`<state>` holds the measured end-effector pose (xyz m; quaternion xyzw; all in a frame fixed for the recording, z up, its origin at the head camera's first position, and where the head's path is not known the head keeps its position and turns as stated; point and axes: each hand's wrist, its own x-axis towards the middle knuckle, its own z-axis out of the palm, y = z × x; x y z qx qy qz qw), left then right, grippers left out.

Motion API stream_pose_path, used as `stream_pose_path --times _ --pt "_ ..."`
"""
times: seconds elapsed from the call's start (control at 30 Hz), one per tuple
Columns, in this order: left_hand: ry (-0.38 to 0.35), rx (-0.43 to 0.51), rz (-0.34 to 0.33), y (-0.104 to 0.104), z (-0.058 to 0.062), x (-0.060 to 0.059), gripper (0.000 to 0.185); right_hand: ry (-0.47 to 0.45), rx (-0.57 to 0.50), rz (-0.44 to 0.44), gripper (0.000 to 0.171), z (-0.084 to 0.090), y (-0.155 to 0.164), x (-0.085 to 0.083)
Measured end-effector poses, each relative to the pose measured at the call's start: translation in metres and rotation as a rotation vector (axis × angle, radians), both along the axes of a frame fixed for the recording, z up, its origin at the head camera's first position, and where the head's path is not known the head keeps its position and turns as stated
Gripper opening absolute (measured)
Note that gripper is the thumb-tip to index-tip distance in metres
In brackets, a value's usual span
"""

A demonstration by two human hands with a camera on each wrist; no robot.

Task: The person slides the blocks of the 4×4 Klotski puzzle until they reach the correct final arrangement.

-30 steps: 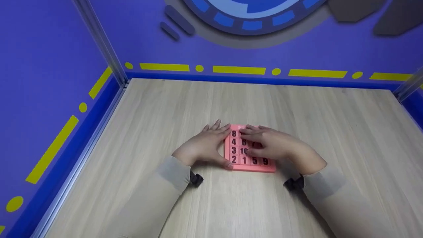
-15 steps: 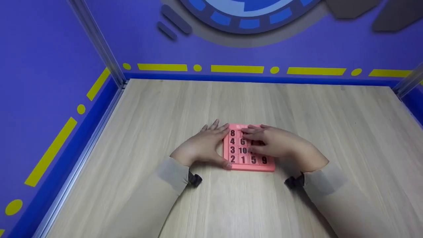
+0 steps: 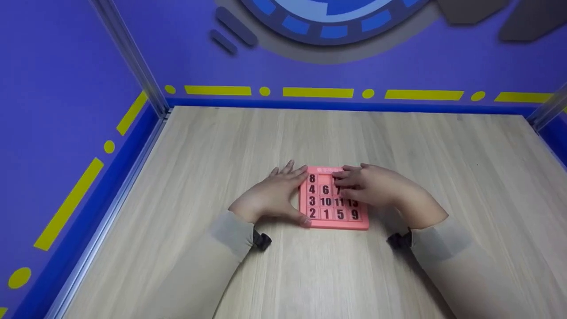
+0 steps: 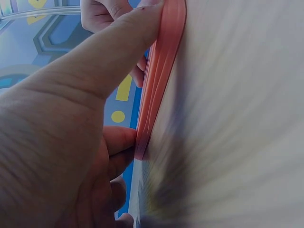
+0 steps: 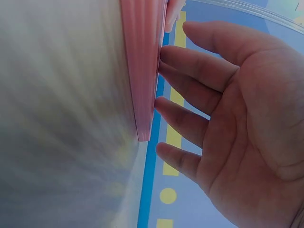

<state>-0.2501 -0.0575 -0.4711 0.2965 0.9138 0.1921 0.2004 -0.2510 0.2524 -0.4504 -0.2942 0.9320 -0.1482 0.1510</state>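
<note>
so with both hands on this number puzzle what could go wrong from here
Your right hand partly hides the 7 tile, so you might nudge an unintended tile toward the open slot. Your left hand holds only the left side of the number puzzle; if it slackens, a sideways push could slide everything across the table.

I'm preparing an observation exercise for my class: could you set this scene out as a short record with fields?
Main object: pink number puzzle, lying flat
Surface: wood-grain table
Left column, far to near: 8, 4, 3, 2
Nearest row, left to right: 2, 1, 5, 9
Gap: farthest row, second from left
Left hand: thumb and forefinger at the puzzle's left side
Right hand: over the far-right part, hiding some numbers
Backdrop: blue walls, yellow markings
</note>
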Motion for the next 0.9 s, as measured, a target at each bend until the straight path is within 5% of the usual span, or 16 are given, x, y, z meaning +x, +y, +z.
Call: stream_pose_path --times 0.33,0.7,0.9 --pt "-0.005 0.021 0.004 0.0 -0.001 0.0 0.145 0.09 -0.029 0.003 0.043 -0.001 0.0 0.0" --pt "-0.006 0.049 0.012 -0.002 -0.004 -0.001 0.148 0.016 -0.04 0.097 0.06 -0.001 -0.032 -0.002" --pt "-0.006 0.041 0.014 0.0 -0.002 -0.001 0.147 -0.043 0.016 0.064 0.066 -0.003 -0.044 0.001"
